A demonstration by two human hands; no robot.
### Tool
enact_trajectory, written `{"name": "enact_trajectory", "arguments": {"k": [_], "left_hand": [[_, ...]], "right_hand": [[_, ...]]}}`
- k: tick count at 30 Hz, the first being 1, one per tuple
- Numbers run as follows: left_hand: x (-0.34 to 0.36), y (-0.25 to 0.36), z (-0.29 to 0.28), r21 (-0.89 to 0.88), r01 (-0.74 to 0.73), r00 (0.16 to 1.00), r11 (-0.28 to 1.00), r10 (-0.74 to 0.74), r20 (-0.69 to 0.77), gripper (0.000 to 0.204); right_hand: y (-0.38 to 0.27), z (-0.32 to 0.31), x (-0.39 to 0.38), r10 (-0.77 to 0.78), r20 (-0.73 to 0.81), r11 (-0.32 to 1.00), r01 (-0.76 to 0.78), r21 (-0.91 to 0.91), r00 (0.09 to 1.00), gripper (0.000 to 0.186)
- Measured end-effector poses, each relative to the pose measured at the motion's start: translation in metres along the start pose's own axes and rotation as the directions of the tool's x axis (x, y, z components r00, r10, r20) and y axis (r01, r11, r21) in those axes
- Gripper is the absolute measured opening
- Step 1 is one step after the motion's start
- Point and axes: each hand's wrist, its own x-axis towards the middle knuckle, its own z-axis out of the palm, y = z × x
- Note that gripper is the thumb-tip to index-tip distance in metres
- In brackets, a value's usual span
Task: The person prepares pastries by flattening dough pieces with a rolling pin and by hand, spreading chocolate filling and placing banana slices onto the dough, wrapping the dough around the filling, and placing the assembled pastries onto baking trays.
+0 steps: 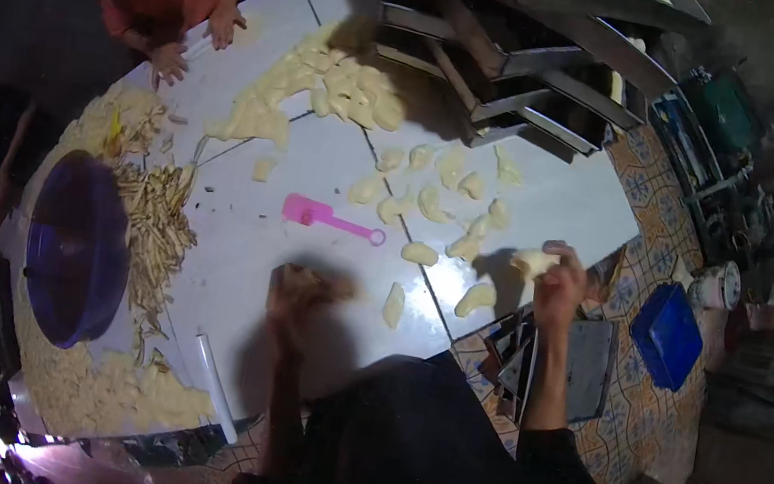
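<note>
Dough pieces (421, 253) right of basin (76, 259)

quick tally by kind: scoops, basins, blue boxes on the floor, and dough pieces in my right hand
Pink scoop: 1
Purple basin: 1
Blue box on the patterned floor: 1
Dough piece in your right hand: 1
Total: 4
</note>
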Motion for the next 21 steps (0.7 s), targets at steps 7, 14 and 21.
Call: {"name": "enact_trajectory", "arguments": {"k": [7, 14, 21], "left_hand": [[0.039, -0.030, -0.035, 0.288, -0.535, 0.844, 0.794, 0.486, 0.228, 0.020], [0.021, 0.032, 0.035, 0.775, -0.305, 0.951, 0.553, 0.227, 0.212, 0.107], [0.113, 0.047, -0.079, 0.780, -0.174, 0.920, 0.601, 0.381, -0.089, 0.047]], "right_hand": [[0.006, 0.134, -0.017, 0.187, 0.092, 0.879, -0.124, -0.461, 0.978, 0.034], [0.022, 0.225, -0.001, 0.330, 0.513, 0.899, -0.098, -0.428, 0.793, 0.035], [0.033, 0.296, 0.068, 0.058, 0.784, 0.608, 0.601, -0.519, 0.618, 0.037]]}}
